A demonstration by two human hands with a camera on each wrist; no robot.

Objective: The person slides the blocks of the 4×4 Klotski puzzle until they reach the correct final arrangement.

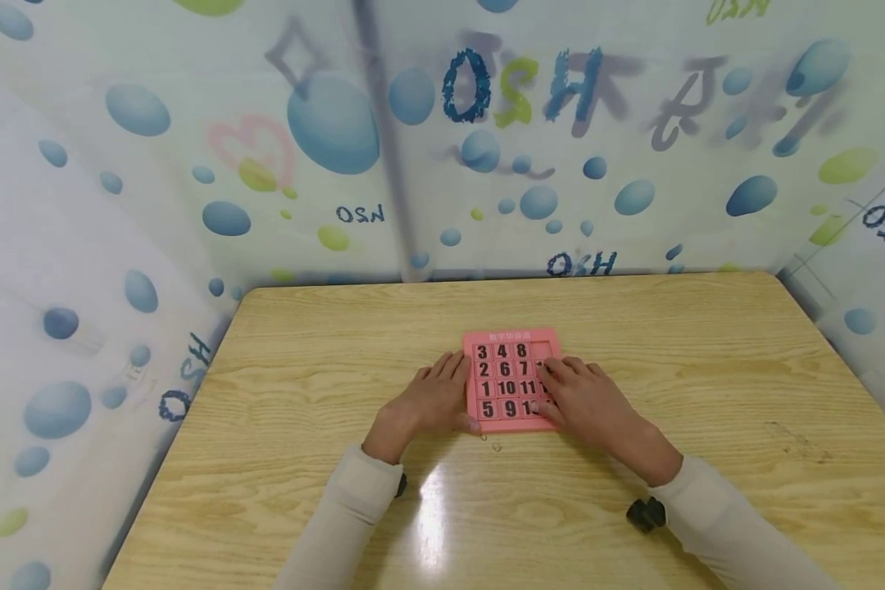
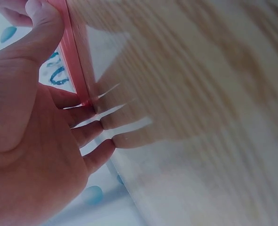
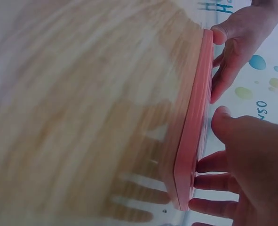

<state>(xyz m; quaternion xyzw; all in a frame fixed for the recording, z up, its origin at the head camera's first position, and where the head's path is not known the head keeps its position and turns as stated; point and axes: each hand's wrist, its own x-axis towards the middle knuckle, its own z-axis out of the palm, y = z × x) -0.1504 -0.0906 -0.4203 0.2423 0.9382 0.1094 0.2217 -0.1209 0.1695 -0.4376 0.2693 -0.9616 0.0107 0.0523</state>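
A pink sliding number puzzle (image 1: 512,427) lies flat on the wooden table, its black-numbered tiles in rows. The top row reads 3, 4, 8, with a vacant slot at its right end. My left hand (image 1: 435,397) rests along the left edge, thumb by the near left corner. In the left wrist view its fingers (image 2: 99,157) extend down to the tabletop. My right hand (image 1: 590,401) lies over the right side, fingertips touching the right-hand tiles and covering several numbers. From the right wrist the puzzle's pink side (image 3: 193,127) shows, with the right thumb raised above it.
The wooden table (image 1: 302,360) reaches back to a wall covering (image 1: 428,188) printed with blue and green drops. A small ring-like mark (image 1: 496,447) is just in front of the puzzle. Dark scuffs (image 1: 796,438) mark the table at right.
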